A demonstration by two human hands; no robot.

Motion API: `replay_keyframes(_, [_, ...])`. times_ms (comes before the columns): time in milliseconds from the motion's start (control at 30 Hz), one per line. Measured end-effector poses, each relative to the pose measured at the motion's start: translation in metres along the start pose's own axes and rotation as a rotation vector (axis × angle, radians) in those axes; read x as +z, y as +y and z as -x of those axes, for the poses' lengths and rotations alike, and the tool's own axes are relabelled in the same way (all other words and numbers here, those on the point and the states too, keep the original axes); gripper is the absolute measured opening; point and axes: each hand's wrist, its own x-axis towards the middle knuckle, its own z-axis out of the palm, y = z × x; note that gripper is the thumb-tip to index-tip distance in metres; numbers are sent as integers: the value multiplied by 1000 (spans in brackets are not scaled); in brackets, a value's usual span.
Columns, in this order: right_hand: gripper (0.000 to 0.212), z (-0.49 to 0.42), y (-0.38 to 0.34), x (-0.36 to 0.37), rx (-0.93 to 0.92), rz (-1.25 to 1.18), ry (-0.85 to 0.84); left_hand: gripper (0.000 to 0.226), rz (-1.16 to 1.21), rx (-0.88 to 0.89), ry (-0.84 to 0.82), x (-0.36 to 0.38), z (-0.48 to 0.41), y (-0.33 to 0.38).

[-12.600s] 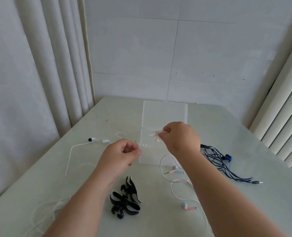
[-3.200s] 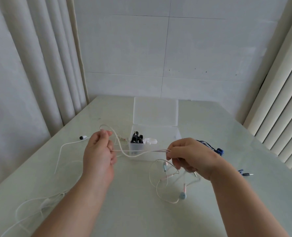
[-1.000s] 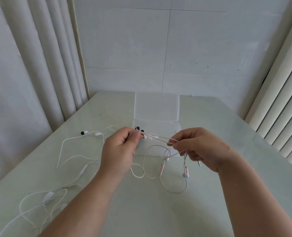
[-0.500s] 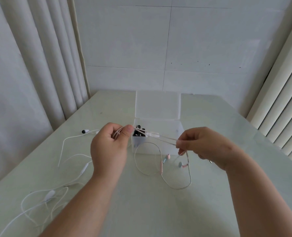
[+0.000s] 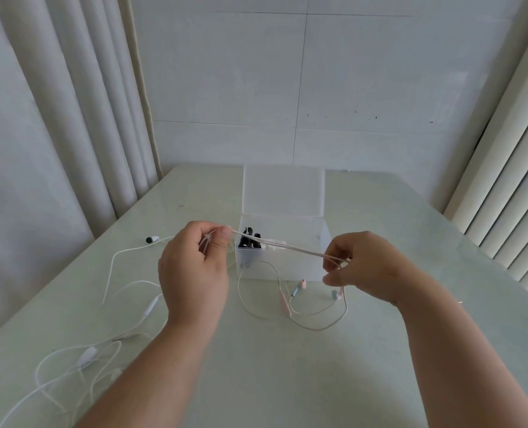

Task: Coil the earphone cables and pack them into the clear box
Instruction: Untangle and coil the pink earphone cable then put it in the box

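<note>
Head view showed both hands farther apart than a moment before: left hand [image 5: 194,267] and right hand [image 5: 364,267] pinched the pink earphone cable [image 5: 290,248] taut before the clear box [image 5: 282,257], slack looping onto the table [image 5: 287,381].

Both forearms reached forward; the left hand [image 5: 194,270] and right hand [image 5: 364,267] were raised, each with fingers pinched.

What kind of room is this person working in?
Probably a plain room at home or in a small office: a pale glossy table pushed against a bare white panelled wall, with cream pleated curtains hanging on either side.
</note>
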Motion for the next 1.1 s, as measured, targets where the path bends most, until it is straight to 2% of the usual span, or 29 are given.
replay_keyframes(133, [3, 1, 1, -4, 63, -394, -141, 15, 19, -99, 2, 0, -2, -3])
replay_keyframes(233, [34, -2, 1, -4, 74, -570, -139, 14, 30, -128, 19, -1, -3, -3])
replay_keyframes(400, [44, -3, -2, 0, 2, -482, 1, 15, 55, -131, 74, -3, -3, 1])
replay_keyframes(533, [38, -2, -4, 2, -28, -452, 22, 14, 65, -127, 95, -4, -4, 2])
replay_keyframes(667, [46, -3, -4, 0, -29, -508, 26, 14, 72, -117, 99, -4, -4, 3])
replay_keyframes(833, [40, -4, -5, 5, -2, -374, 82, 14, 75, -88, 75, -4, -4, 2])
replay_keyframes(933, [29, -6, -5, 9, 15, -290, 104, 14, 106, -71, 45, -3, -3, 1])
replay_keyframes(1100, [14, -9, -7, 19, -50, -230, 188, 14, 348, -73, -102, 2, -3, 1])
